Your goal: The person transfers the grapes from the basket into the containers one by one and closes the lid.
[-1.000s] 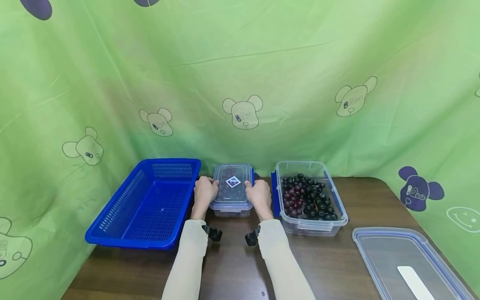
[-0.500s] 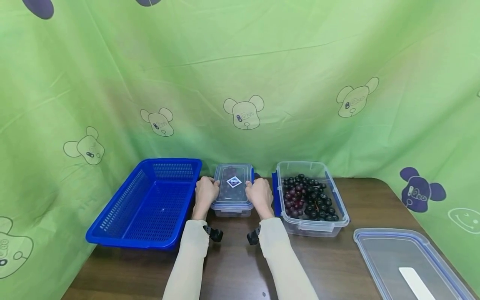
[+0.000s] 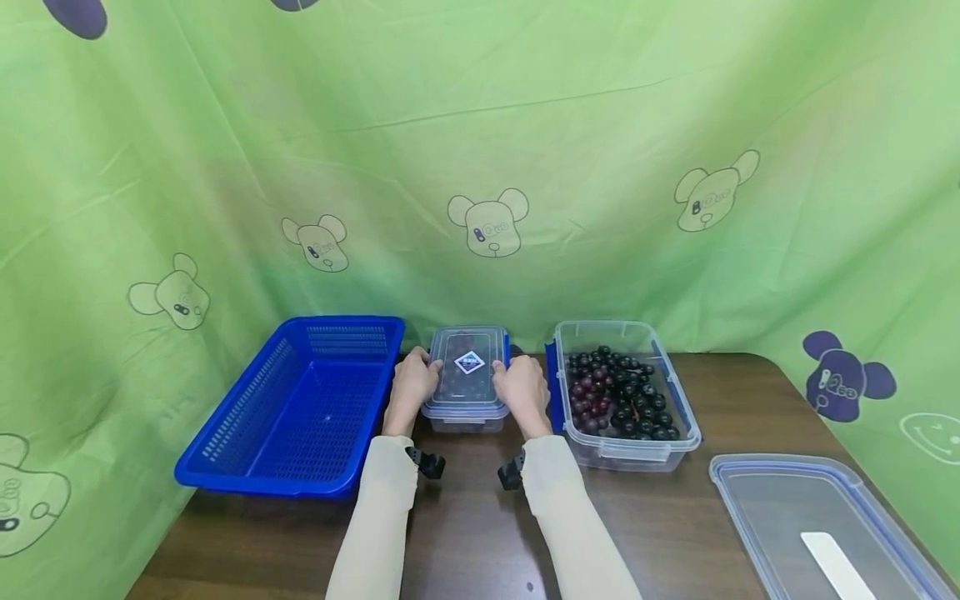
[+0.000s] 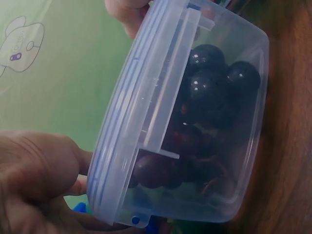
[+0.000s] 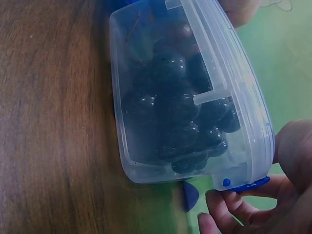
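Observation:
Between my hands stands a small clear food container [image 3: 468, 423] with grapes [image 4: 207, 85] inside. Its lid [image 3: 467, 385] sits on top and bears a blue diamond label. My left hand [image 3: 415, 382] grips the left side, thumb at the lid's edge and fingers down the side. On the opposite side my right hand [image 3: 521, 387] pinches the edge, its thumb at the lid. In the right wrist view a blue latch [image 5: 251, 184] lies over the right rim, with that hand's fingers right at it.
On the left is a blue plastic basket [image 3: 262, 479]. A larger clear container [image 3: 630, 454] with dark grapes stands open to the right, its blue latch hanging down. Its large lid [image 3: 780, 500] lies on the wooden table [image 3: 480, 533] at front right. A green curtain [image 3: 585, 275] hangs behind.

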Demonstrator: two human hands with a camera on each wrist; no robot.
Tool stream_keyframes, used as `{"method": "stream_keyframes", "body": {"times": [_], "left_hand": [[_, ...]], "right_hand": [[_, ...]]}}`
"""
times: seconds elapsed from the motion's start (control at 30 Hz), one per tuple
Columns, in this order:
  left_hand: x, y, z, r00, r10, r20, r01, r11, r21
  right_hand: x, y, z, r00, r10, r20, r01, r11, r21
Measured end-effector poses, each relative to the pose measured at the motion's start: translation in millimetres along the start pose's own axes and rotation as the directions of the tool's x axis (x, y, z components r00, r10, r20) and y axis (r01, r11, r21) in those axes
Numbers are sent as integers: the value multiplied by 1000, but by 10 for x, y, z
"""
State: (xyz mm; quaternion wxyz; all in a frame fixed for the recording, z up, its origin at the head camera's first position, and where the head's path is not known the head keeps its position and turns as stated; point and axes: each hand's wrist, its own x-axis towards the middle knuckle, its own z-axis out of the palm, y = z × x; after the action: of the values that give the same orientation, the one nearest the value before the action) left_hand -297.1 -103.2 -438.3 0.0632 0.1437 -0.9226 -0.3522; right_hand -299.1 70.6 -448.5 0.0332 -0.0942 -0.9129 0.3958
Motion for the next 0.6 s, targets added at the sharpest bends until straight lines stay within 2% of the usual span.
{"method": "stream_keyframes", "body": {"times": [0.13,0.43,0.6], "left_hand": [[3,14,-4,1000,7,0,-7,1000,21],[-9,24,-2,1000,-21,-8,22,998,65],[-17,14,2,999,-37,-17,38,998,54]], "right_hand": [[11,12,-11,1000,-1,-1,1,1000,6],[5,30,-12,1000,5,0,-5,1000,27],[3,28,-13,1000,3,-3,-3,1000,28]]}}
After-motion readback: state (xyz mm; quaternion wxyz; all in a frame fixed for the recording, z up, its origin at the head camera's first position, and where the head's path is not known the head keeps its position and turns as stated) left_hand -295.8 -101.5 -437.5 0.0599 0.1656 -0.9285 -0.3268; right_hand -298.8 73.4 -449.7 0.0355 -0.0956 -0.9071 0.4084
